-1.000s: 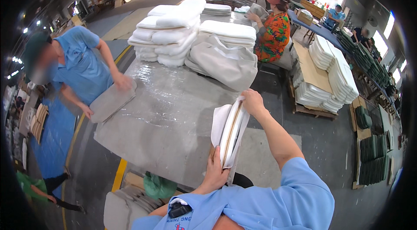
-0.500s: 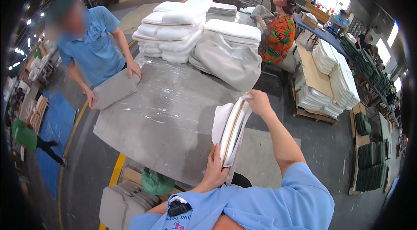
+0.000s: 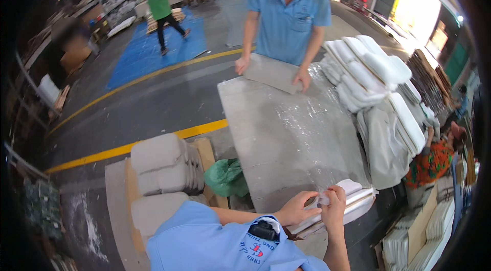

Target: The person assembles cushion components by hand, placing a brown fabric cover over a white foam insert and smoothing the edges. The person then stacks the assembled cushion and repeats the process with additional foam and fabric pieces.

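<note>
A white cushion pad (image 3: 359, 200), partly inside a pale fabric cover, lies along the near edge of the table in front of me. My right hand (image 3: 333, 208) pinches a bit of whitish material at the pad's left end, probably the cover's edge. Close beside it, my left hand (image 3: 298, 209) has its fingers bent around the same whitish bit. My fingers hide part of that end. Across the table, a co-worker in a blue shirt holds a grey covered cushion (image 3: 272, 72) in both hands.
Stacked white pads (image 3: 360, 69) and a grey cover (image 3: 381, 143) occupy the right side of the plastic-wrapped table (image 3: 286, 138). At left, grey cushions (image 3: 161, 161) sit on a pallet by a green bag (image 3: 226, 177). More white pads (image 3: 432, 235) stand at lower right.
My view has swung left. My right hand has come from the pad's far end to join my left hand at the near end. The co-worker still holds the grey cushion.
</note>
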A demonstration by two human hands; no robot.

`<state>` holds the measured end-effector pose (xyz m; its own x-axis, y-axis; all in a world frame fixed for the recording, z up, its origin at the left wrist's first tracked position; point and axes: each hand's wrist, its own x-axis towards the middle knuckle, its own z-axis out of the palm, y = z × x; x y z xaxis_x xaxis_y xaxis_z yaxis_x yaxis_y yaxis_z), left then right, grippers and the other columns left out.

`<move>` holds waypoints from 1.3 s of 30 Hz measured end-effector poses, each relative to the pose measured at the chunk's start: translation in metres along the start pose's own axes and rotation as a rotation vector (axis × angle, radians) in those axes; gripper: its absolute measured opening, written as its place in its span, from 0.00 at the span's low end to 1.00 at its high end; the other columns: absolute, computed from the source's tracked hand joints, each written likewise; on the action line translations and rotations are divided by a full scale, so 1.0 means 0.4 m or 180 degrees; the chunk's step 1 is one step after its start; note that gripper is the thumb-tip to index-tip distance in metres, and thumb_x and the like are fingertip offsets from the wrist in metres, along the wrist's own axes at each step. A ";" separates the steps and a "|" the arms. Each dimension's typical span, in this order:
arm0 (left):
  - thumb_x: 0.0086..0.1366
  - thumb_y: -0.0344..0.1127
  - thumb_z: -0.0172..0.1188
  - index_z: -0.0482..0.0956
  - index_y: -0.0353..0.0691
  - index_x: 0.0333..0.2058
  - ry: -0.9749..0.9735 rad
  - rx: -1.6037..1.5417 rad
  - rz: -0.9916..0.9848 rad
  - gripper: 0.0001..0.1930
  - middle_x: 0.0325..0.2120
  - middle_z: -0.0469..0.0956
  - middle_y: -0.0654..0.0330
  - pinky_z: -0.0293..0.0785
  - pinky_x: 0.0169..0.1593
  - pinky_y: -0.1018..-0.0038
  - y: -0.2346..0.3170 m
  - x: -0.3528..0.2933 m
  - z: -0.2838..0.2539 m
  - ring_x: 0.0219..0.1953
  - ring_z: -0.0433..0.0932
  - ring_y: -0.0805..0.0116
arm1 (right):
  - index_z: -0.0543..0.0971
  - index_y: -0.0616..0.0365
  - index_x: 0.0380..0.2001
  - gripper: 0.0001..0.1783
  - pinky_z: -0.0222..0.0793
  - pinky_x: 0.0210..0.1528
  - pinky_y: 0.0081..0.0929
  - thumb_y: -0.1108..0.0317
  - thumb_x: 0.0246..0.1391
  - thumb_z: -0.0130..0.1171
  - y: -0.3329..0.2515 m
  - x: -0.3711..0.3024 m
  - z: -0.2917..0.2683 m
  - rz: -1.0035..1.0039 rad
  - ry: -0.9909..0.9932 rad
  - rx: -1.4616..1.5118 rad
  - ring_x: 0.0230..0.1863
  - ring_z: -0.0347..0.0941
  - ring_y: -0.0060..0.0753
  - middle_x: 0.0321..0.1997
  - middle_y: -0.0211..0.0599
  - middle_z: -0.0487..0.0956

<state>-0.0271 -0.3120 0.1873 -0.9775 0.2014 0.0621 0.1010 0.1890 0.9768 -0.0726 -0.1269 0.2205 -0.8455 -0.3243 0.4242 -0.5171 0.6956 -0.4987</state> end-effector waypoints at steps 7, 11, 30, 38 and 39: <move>0.69 0.36 0.70 0.84 0.35 0.49 -0.0015 -0.1702 -0.1198 0.14 0.43 0.86 0.60 0.77 0.52 0.72 -0.053 0.089 0.007 0.46 0.81 0.73 | 0.84 0.57 0.40 0.19 0.67 0.57 0.48 0.78 0.40 0.69 -0.019 0.043 0.016 -0.0226 -0.0468 0.0027 0.55 0.73 0.54 0.54 0.48 0.77; 0.68 0.31 0.68 0.87 0.35 0.43 -0.0018 -0.1824 -0.1463 0.07 0.40 0.86 0.61 0.76 0.47 0.74 -0.108 0.132 0.005 0.42 0.79 0.74 | 0.84 0.56 0.46 0.23 0.67 0.59 0.48 0.71 0.43 0.75 -0.015 0.053 0.010 -0.0134 -0.0778 0.0115 0.56 0.73 0.55 0.57 0.49 0.76; 0.68 0.34 0.64 0.88 0.42 0.41 0.3448 0.0849 -0.3045 0.08 0.39 0.88 0.50 0.79 0.48 0.56 -0.631 -0.126 -0.623 0.42 0.86 0.47 | 0.83 0.61 0.48 0.17 0.76 0.54 0.42 0.74 0.54 0.70 -0.010 0.065 0.029 0.0301 -0.0730 0.0368 0.50 0.80 0.54 0.49 0.49 0.81; 0.66 0.32 0.61 0.88 0.40 0.45 0.1368 0.1684 -0.3049 0.12 0.45 0.86 0.45 0.80 0.52 0.56 -0.765 -0.008 -0.638 0.48 0.84 0.43 | 0.84 0.63 0.45 0.13 0.77 0.52 0.40 0.73 0.56 0.68 -0.017 0.074 0.027 0.0700 -0.0871 0.0242 0.49 0.80 0.51 0.48 0.48 0.82; 0.64 0.32 0.61 0.90 0.40 0.43 0.0750 0.1750 -0.3201 0.12 0.46 0.86 0.43 0.80 0.53 0.56 -0.773 -0.007 -0.628 0.49 0.84 0.43 | 0.84 0.63 0.45 0.13 0.77 0.51 0.40 0.73 0.56 0.68 -0.015 0.074 0.029 0.0709 -0.0870 0.0237 0.49 0.80 0.50 0.48 0.48 0.82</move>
<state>-0.1020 -0.6125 -0.0632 -0.6669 -0.4478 -0.5955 -0.7276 0.5637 0.3909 -0.0961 -0.1481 0.2273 -0.9377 -0.3365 0.0862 -0.3160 0.7233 -0.6140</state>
